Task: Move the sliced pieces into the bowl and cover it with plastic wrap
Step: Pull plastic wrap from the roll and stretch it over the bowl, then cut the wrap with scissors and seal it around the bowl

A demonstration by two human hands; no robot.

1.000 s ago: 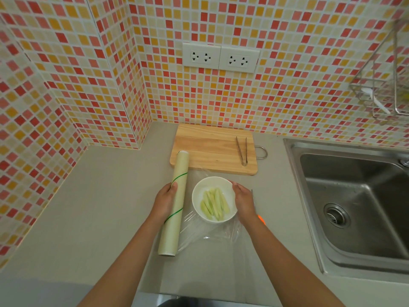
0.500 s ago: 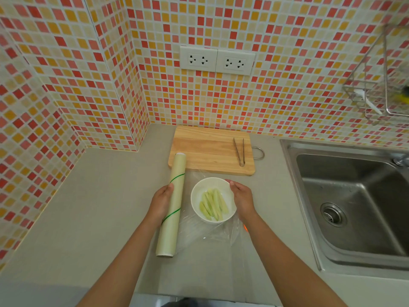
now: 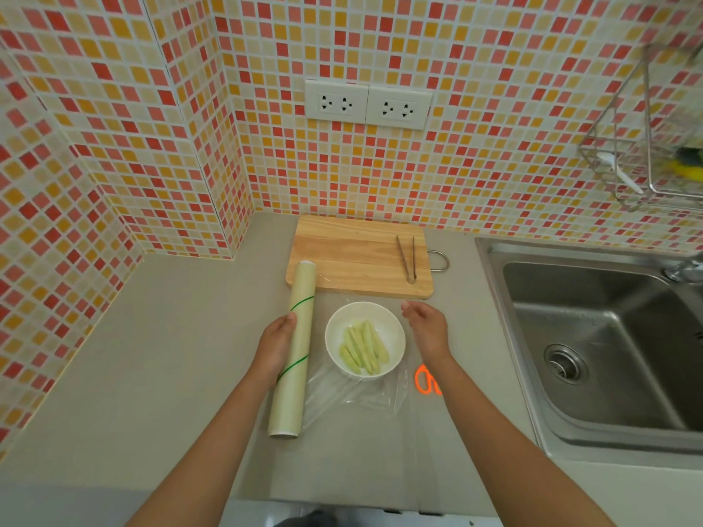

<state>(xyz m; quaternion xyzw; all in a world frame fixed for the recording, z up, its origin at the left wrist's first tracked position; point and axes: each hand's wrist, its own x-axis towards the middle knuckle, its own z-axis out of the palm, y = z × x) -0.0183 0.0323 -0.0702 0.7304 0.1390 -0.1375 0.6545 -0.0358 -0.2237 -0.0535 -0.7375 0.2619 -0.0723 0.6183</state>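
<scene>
A white bowl holds several pale green sliced sticks and stands on the grey counter in front of the cutting board. A clear sheet of plastic wrap runs from the roll over and around the bowl and lies crumpled on its near side. The roll of plastic wrap lies lengthwise left of the bowl, and my left hand grips its middle. My right hand hovers just right of the bowl, fingers apart, off the rim, holding nothing that I can see.
A wooden cutting board with metal tongs lies behind the bowl. Orange-handled scissors lie under my right forearm. A steel sink fills the right side. A wire rack hangs on the tiled wall.
My right hand has come off the bowl's right rim and moved a little to the right, uncovering the orange scissor handles. My left hand stays on the roll.
</scene>
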